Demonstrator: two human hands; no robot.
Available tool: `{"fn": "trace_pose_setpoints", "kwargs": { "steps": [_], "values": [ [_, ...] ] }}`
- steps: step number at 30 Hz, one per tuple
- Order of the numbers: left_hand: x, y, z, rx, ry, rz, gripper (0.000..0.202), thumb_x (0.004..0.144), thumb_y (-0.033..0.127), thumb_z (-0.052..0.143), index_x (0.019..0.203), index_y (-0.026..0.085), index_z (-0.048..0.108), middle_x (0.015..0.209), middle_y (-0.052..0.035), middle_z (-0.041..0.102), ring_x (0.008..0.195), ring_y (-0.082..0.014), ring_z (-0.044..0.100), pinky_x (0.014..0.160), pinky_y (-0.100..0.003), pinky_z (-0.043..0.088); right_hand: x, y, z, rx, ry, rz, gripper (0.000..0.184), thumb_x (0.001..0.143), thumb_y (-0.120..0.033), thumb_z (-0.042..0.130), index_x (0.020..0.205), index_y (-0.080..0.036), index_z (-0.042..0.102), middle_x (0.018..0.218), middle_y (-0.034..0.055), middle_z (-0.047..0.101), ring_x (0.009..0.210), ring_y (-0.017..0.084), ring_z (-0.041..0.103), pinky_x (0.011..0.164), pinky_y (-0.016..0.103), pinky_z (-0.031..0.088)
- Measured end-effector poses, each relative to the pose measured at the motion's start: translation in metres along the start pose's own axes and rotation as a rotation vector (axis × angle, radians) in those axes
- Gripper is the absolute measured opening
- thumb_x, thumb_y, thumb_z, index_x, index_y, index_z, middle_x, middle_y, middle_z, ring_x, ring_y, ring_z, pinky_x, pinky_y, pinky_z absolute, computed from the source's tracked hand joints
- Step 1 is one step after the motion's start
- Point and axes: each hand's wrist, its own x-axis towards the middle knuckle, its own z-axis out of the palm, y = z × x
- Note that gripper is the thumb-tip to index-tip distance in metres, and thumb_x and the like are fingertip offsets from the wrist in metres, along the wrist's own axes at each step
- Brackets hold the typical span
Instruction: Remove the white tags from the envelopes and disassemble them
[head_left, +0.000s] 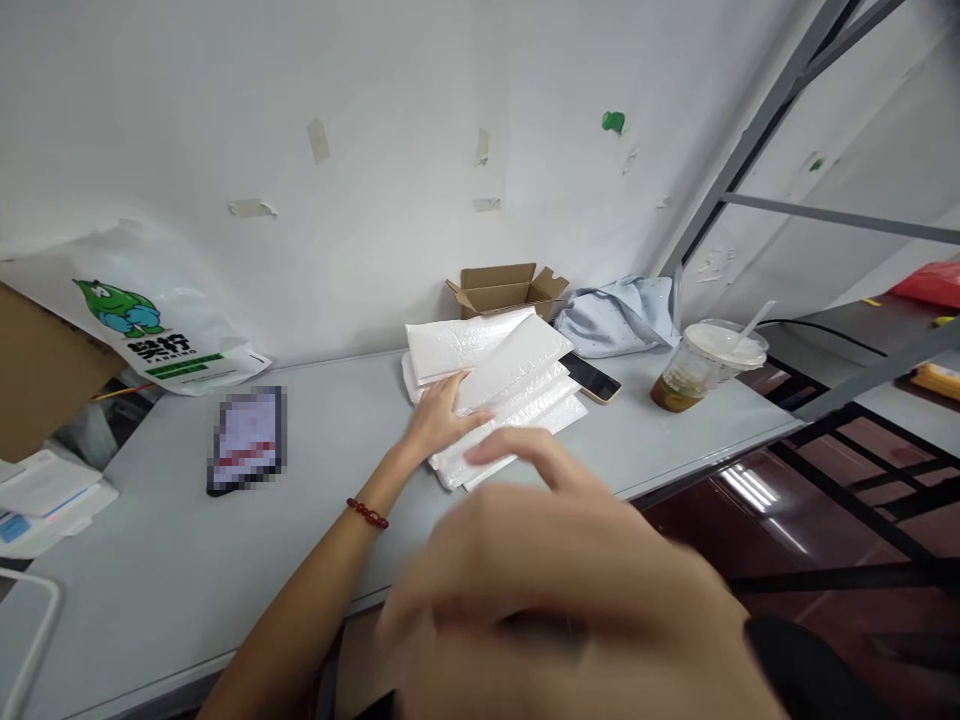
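A loose stack of white padded bubble mailers (pixel 517 370) lies fanned out on the grey table. My left hand (pixel 444 408), with a red bead bracelet at the wrist, rests on the left part of the stack, its fingers spread. Close to the camera, my right hand (pixel 570 580) is large and smeared by motion. Its fingers look bent, and I cannot make out whether anything is in them. It hides the area just in front of the mailers.
Behind the mailers stands an open cardboard box (pixel 502 290) beside a light blue cloth (pixel 619 318). A black phone (pixel 592 378) and a drink cup (pixel 701 365) are to the right. Leftward lie a phone with a blurred screen (pixel 247 440) and a printed white bag (pixel 142 310).
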Motion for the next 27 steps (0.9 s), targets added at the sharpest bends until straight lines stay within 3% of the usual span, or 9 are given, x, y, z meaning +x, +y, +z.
{"fn": "trace_pose_setpoints", "kwargs": {
  "steps": [4,8,11,13,15,18,20,22,27],
  "values": [
    [-0.001,-0.001,0.001,-0.02,0.039,0.005,0.073,0.071,0.052,0.063,0.133,0.018,0.044,0.136,-0.0125,0.05,0.124,-0.0308,0.045,0.104,-0.041,0.032,0.001,0.027,0.006,0.259,0.082,0.283,0.019,0.086,-0.013,0.039,0.085,-0.023,0.056,0.074,-0.0019,0.064,0.07,0.011,0.061,0.066,0.026,0.048],
    [0.001,-0.003,0.002,-0.017,0.037,0.007,0.075,0.07,0.055,0.064,0.132,0.019,0.044,0.134,-0.0116,0.051,0.123,-0.0295,0.046,0.103,-0.042,0.034,-0.031,0.058,0.028,0.211,0.038,0.51,0.011,0.087,-0.018,0.039,0.085,-0.02,0.05,0.069,-0.0009,0.06,0.061,0.012,0.056,0.058,0.025,0.042],
    [0.0,-0.003,0.002,-0.033,0.037,0.007,0.074,0.07,0.054,0.064,0.132,0.02,0.044,0.133,-0.0105,0.052,0.122,-0.0283,0.047,0.102,-0.04,0.035,-0.062,0.079,0.044,0.008,0.059,0.816,0.013,0.088,-0.028,0.039,0.093,-0.019,0.046,0.057,-0.0028,0.053,0.047,0.014,0.047,0.05,0.027,0.035],
    [-0.002,-0.002,0.001,-0.042,0.039,0.011,0.072,0.07,0.054,0.064,0.131,0.02,0.045,0.133,-0.0102,0.053,0.122,-0.0274,0.047,0.102,-0.039,0.036,-0.077,0.092,0.051,0.0,0.064,0.961,0.019,0.085,-0.037,0.044,0.091,-0.019,0.048,0.062,0.0,0.058,0.051,0.016,0.05,0.053,0.029,0.037],
    [-0.004,0.0,0.0,-0.054,0.033,0.011,0.07,0.071,0.053,0.064,0.13,0.019,0.046,0.131,-0.0099,0.054,0.12,-0.0267,0.049,0.1,-0.038,0.038,-0.085,0.103,0.056,0.117,0.156,1.084,0.028,0.078,-0.043,0.054,0.092,-0.018,0.051,0.074,0.0039,0.063,0.061,0.019,0.057,0.061,0.032,0.043],
    [-0.008,0.004,-0.003,-0.073,0.025,0.011,0.068,0.072,0.051,0.064,0.13,0.019,0.046,0.13,-0.009,0.055,0.119,-0.0262,0.05,0.099,-0.037,0.039,-0.083,0.115,0.059,0.593,0.466,1.261,0.045,0.068,-0.041,0.067,0.103,-0.018,0.052,0.091,0.0056,0.065,0.075,0.02,0.063,0.074,0.035,0.049],
    [-0.01,0.006,-0.004,-0.088,0.014,0.007,0.069,0.073,0.051,0.063,0.132,0.019,0.044,0.132,-0.0087,0.054,0.12,-0.0263,0.05,0.1,-0.038,0.039,-0.076,0.117,0.059,0.991,0.598,1.287,0.042,0.064,-0.035,0.071,0.099,-0.017,0.055,0.093,0.0066,0.066,0.082,0.02,0.065,0.081,0.034,0.05],
    [-0.012,0.008,-0.008,-0.113,-0.012,0.002,0.072,0.072,0.051,0.063,0.133,0.019,0.043,0.133,-0.0088,0.053,0.121,-0.0269,0.049,0.101,-0.039,0.039,-0.069,0.115,0.061,1.253,0.634,1.253,0.034,0.063,-0.03,0.071,0.091,-0.016,0.059,0.095,0.0084,0.067,0.087,0.021,0.064,0.085,0.034,0.05],
    [-0.013,0.009,-0.027,-0.213,-0.036,0.013,0.073,0.069,0.051,0.067,0.133,0.021,0.044,0.134,-0.0067,0.052,0.123,-0.0277,0.048,0.103,-0.04,0.037,-0.049,0.092,0.069,1.249,0.642,1.097,0.043,0.071,-0.034,0.069,0.11,-0.022,0.057,0.109,0.0062,0.066,0.099,0.023,0.062,0.089,0.038,0.046]
  ]
}}
